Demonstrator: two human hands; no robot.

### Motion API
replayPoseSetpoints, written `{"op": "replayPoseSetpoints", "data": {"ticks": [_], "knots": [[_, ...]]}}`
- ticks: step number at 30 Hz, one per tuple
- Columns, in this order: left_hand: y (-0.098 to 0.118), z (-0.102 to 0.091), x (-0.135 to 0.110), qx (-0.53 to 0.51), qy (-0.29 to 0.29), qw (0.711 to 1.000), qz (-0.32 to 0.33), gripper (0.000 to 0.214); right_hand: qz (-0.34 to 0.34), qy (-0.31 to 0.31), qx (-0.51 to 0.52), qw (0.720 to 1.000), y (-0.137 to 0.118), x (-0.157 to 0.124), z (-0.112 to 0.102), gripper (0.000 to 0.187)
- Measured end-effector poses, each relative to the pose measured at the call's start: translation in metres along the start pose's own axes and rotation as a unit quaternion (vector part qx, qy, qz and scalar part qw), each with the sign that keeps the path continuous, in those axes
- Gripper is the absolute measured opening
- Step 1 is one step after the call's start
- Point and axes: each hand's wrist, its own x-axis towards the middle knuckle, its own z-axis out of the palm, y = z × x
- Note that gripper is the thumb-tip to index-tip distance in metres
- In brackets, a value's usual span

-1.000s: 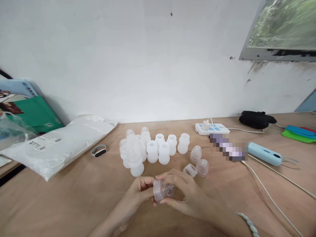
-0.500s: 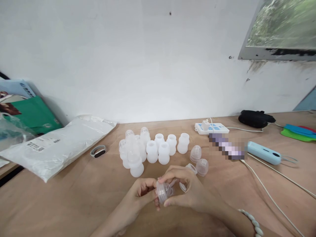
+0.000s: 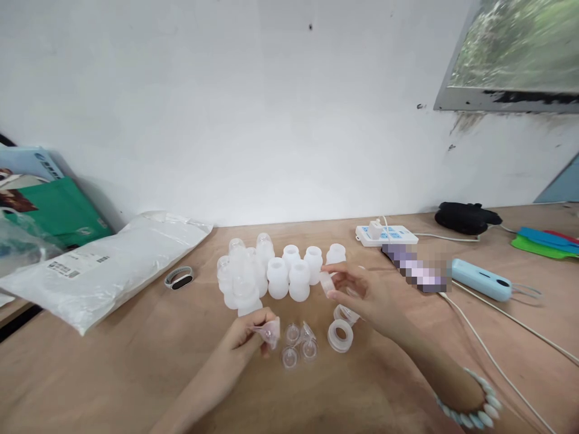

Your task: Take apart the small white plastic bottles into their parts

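Observation:
Between the fingers of my left hand (image 3: 248, 335) is a clear bottle teat (image 3: 271, 332), held low in front of the bottles. My right hand (image 3: 362, 295) pinches a translucent screw ring (image 3: 327, 284), tilted, beside the open white bottles (image 3: 299, 283). On the table between my hands lie several clear teats (image 3: 309, 348) close together. A loose translucent ring (image 3: 340, 336) rests below my right hand, with another ring (image 3: 346, 314) partly behind it. My right hand largely hides the clear dome caps.
Several capped bottles (image 3: 244, 283) stand in a cluster on the left. A grey wristband (image 3: 180, 278) and a white plastic parcel (image 3: 108, 265) lie further left. To the right are a power strip (image 3: 398, 235), a light-blue device (image 3: 482, 279), cables and a black case (image 3: 467, 217).
My hands have moved apart. The ring and teat that were together between them are now separate: my right hand carries the ring up and right, while the teat stays in my left.

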Motion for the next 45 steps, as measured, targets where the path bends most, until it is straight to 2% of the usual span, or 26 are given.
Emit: {"op": "replayPoseSetpoints", "data": {"ticks": [1, 3, 6, 10, 13, 16, 20, 23, 26, 27, 29, 31, 32, 34, 37, 40, 42, 45], "knots": [[-0.001, -0.001, 0.000, 0.051, 0.018, 0.998, -0.012, 0.032, -0.015, -0.007, -0.093, 0.996, 0.002, 0.000, -0.003, 0.031], [-0.006, -0.001, 0.000, 0.137, 0.035, 0.989, -0.032, 0.028, -0.037, -0.050, -0.244, 0.968, 0.008, -0.001, -0.004, 0.031], [-0.017, 0.002, 0.000, 0.252, 0.007, 0.967, -0.048, 0.022, -0.051, -0.133, -0.356, 0.924, 0.015, -0.003, 0.000, 0.035], [-0.024, 0.009, 0.003, 0.423, -0.012, 0.902, -0.086, 0.024, -0.053, -0.186, -0.392, 0.899, 0.018, -0.002, 0.007, 0.034], [-0.020, 0.012, 0.004, 0.483, -0.006, 0.870, -0.103, 0.028, -0.047, -0.203, -0.397, 0.894, 0.020, -0.001, 0.009, 0.029], [-0.016, 0.013, 0.005, 0.499, 0.004, 0.860, -0.104, 0.030, -0.042, -0.220, -0.401, 0.889, 0.021, 0.000, 0.008, 0.023], [-0.016, 0.013, 0.005, 0.507, 0.020, 0.857, -0.091, 0.029, -0.033, -0.220, -0.410, 0.884, 0.021, 0.001, 0.007, 0.025], [-0.019, 0.012, 0.002, 0.502, 0.047, 0.862, -0.047, 0.027, -0.032, -0.215, -0.419, 0.882, 0.019, 0.001, 0.007, 0.029], [-0.025, 0.009, 0.001, 0.480, 0.139, 0.862, 0.088, 0.022, -0.033, -0.204, -0.427, 0.880, 0.016, 0.000, 0.007, 0.032], [-0.027, 0.006, 0.001, 0.474, 0.193, 0.847, 0.143, 0.018, -0.034, -0.198, -0.429, 0.881, 0.015, 0.000, 0.008, 0.032], [-0.033, -0.001, 0.004, 0.466, 0.318, 0.795, 0.223, 0.011, -0.037, -0.187, -0.430, 0.883, 0.014, 0.000, 0.008, 0.031], [-0.038, -0.009, 0.008, 0.461, 0.414, 0.748, 0.237, 0.034, -0.043, -0.175, -0.426, 0.887, 0.012, 0.000, 0.010, 0.028], [-0.039, -0.013, 0.009, 0.461, 0.434, 0.741, 0.225, 0.048, -0.048, -0.169, -0.422, 0.889, 0.012, -0.001, 0.010, 0.027], [-0.041, -0.019, 0.011, 0.472, 0.430, 0.748, 0.180, 0.061, -0.059, -0.157, -0.415, 0.894, 0.011, -0.001, 0.011, 0.024], [-0.040, -0.022, 0.011, 0.494, 0.396, 0.761, 0.141, 0.056, -0.078, -0.138, -0.403, 0.901, 0.009, -0.003, 0.013, 0.021], [-0.040, -0.018, 0.011, 0.483, 0.358, 0.768, 0.219, 0.043, -0.108, -0.107, -0.381, 0.912, 0.008, -0.005, 0.015, 0.022], [-0.040, -0.014, 0.012, 0.470, 0.298, 0.782, 0.281, 0.037, -0.142, -0.084, -0.351, 0.922, 0.006, -0.007, 0.018, 0.021], [-0.043, -0.008, 0.013, 0.467, 0.208, 0.800, 0.313, 0.035, -0.179, -0.064, -0.299, 0.935, 0.000, -0.012, 0.026, 0.017]]}}
